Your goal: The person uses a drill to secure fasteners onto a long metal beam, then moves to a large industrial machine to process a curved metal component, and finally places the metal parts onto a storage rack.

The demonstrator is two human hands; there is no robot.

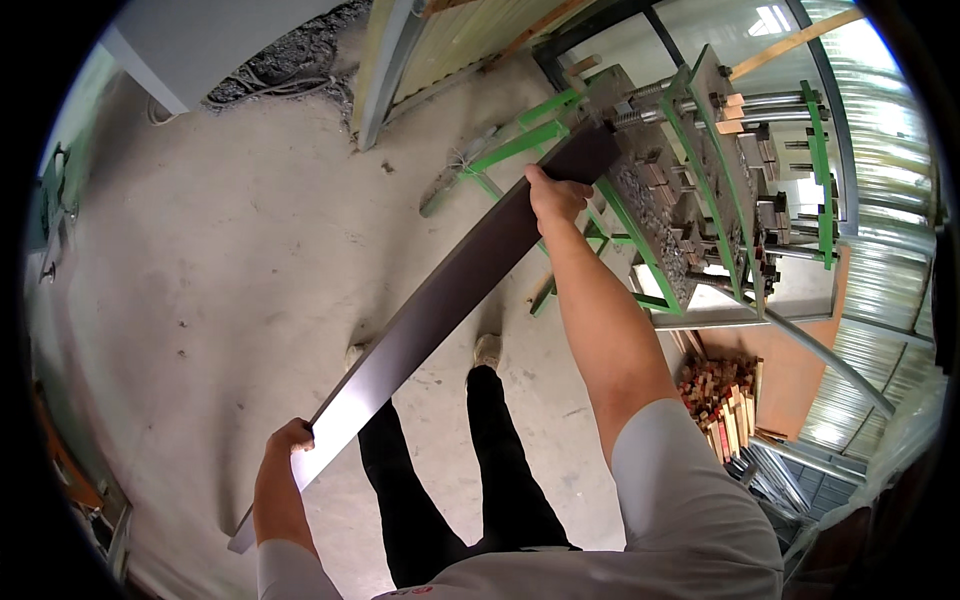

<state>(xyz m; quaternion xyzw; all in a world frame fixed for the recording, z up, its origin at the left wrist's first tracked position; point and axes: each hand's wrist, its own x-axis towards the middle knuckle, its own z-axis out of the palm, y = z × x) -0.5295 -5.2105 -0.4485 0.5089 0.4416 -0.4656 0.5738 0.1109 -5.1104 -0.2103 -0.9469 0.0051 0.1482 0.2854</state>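
A long dark brown plank [447, 282] slants across the view in front of my legs, from the lower left up to the right. My left hand [291, 437] grips its edge toward the lower end. Farther up, my right hand [560, 195] is closed on the plank's right side, thumb over the top face. The plank's far end reaches a green-framed machine [650, 200] with metal plates, threaded rods and blocks; whether it touches, I cannot tell. The undersides of the plank and most of my fingers are hidden.
Green metal legs [515, 150] stick out from the machine. A stack of wooden strips [722, 395] lies at the right, with metal bars [775, 480] below it. A grey panel [180, 45] and a dark heap [285, 65] are at the back left. Concrete floor [240, 250] spreads under me.
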